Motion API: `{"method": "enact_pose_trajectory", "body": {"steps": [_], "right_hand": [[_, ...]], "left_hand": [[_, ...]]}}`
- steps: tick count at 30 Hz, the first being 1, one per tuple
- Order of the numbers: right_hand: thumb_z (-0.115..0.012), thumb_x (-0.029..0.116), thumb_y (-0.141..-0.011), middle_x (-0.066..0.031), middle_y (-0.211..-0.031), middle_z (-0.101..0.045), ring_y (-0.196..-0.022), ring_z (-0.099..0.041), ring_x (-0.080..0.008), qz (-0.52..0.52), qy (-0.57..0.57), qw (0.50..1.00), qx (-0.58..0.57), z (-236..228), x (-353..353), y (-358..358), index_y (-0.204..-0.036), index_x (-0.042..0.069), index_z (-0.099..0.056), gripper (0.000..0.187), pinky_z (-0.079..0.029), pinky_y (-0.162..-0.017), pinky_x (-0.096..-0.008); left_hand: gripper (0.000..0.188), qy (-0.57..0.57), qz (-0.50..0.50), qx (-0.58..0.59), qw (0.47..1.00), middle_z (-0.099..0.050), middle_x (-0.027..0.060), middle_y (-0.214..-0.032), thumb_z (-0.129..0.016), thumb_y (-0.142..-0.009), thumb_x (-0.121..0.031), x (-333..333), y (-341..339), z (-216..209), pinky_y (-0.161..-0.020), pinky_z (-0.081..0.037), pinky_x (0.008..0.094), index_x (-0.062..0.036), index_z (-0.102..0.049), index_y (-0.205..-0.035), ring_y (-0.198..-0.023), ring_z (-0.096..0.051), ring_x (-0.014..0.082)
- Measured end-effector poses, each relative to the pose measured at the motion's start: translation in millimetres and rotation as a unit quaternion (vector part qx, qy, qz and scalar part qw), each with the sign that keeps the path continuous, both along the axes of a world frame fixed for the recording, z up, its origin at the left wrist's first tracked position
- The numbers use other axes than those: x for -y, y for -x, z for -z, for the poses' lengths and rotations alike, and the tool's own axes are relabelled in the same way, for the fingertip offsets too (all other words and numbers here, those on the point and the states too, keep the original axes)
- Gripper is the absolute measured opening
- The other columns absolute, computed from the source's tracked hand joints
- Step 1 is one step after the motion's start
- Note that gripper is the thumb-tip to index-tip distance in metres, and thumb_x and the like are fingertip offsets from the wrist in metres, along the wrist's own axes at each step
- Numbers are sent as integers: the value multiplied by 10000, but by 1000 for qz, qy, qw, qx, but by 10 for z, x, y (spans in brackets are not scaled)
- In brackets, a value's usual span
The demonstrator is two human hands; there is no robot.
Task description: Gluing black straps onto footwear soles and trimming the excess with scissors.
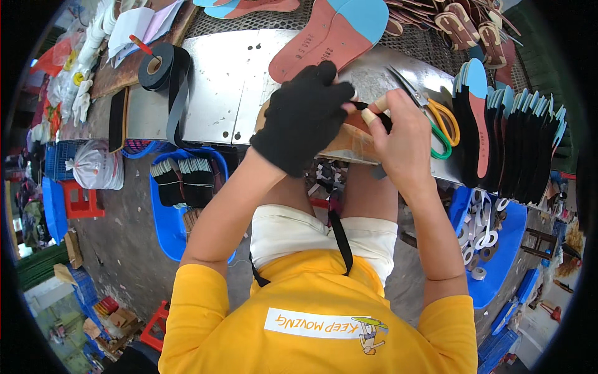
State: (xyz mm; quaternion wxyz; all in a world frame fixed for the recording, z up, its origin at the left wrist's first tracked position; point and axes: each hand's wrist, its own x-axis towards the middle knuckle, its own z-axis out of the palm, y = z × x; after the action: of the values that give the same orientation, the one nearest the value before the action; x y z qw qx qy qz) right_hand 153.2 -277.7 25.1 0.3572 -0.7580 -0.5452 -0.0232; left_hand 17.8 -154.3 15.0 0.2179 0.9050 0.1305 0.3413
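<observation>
My left hand, in a black fingerless-tipped glove, is closed over the near edge of the metal worktop. Its fingertips press on a reddish-brown piece that mostly lies beneath it. My right hand is bare except for pale finger covers and pinches a narrow black strip at that piece's edge. What the left fingers grip is hidden under the glove. Just beyond the hands lies a red-brown insole with a light blue heel part. Scissors with orange and green handles lie right of my right hand.
On the worktop stands a roll of black tape, its end hanging over the edge. Insoles stand in a row at right. A blue basin of bundled insoles and another blue basin with white rolls flank my legs.
</observation>
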Motion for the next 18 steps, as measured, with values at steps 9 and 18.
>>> {"method": "enact_pose_trajectory", "body": {"steps": [9, 18], "right_hand": [[-720, 53, -733, -93, -740, -622, -611, -581, -275, -57, 9, 998, -40, -108, 256, -351, -862, 20, -670, 142, -455, -571, -358], [-759, 50, -706, -19, -803, -599, -738, -576, -101, -84, 1, 970, -227, 50, 646, -745, -845, 25, -728, 144, -425, -643, -226]], "left_hand": [[253, -88, 53, -2, 995, -562, 100, -859, -738, -705, -130, -58, -269, -85, -656, -491, 388, -82, -648, -937, -786, -594, 304], [178, -4, 73, -21, 997, -545, 89, -712, -722, -678, -74, 132, -418, -65, -595, -463, 347, -84, -659, -844, -700, -584, 260]]}}
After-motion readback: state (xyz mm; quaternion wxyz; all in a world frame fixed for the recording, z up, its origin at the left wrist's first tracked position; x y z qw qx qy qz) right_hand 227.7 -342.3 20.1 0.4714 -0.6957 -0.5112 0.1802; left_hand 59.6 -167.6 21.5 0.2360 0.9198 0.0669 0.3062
